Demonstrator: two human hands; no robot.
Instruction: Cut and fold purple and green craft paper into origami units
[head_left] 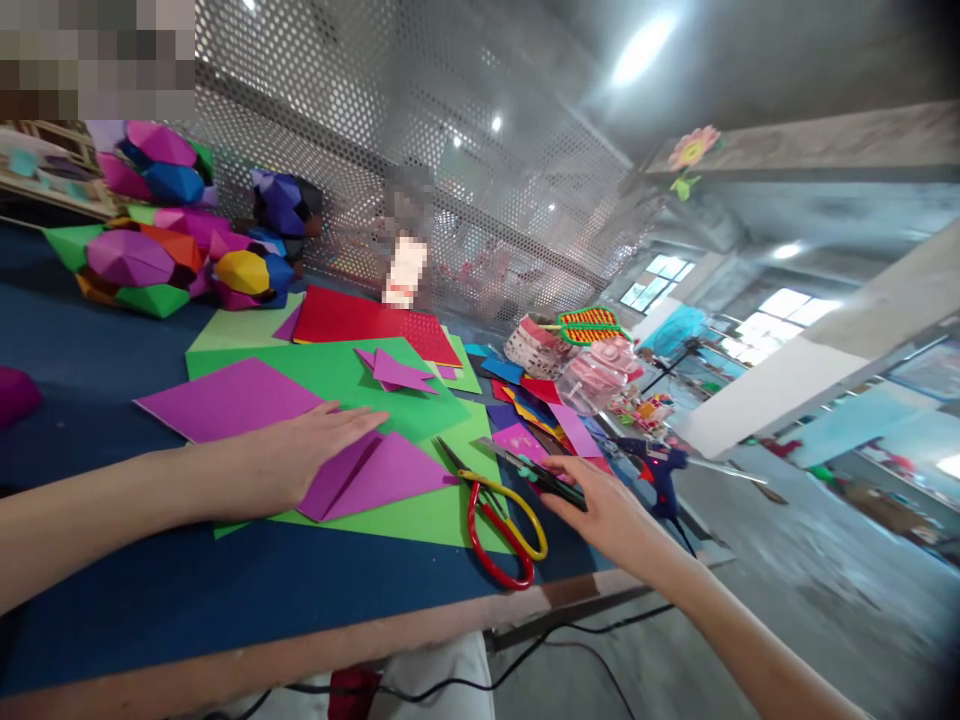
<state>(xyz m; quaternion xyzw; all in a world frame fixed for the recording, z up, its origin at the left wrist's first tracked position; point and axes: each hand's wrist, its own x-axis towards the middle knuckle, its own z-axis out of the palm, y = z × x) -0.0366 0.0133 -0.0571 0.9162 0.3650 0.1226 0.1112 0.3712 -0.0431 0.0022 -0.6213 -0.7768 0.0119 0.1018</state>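
My left hand [322, 450] lies flat with fingers stretched out, pressing on a folded sheet of purple paper [232, 395]. Folded flaps of that paper spread out on both sides of the hand. Beneath it are green and light green sheets [442, 520]. My right hand [600, 500] is closed around a dark utility knife [544, 480], whose thin blade points left toward the paper. Scissors [499, 520] with one red and one yellow handle rest between my hands, blades partly apart. Small purple folded cut pieces [401, 372] sit on the green sheet.
Colourful folded-paper models [131, 260] stand at the back left. Red paper [367, 320] lies behind the green sheets. A glue gun [660, 470] is near the right table edge, with paper scraps [536, 410] beside it. A perforated metal screen [337, 130] rises behind the table.
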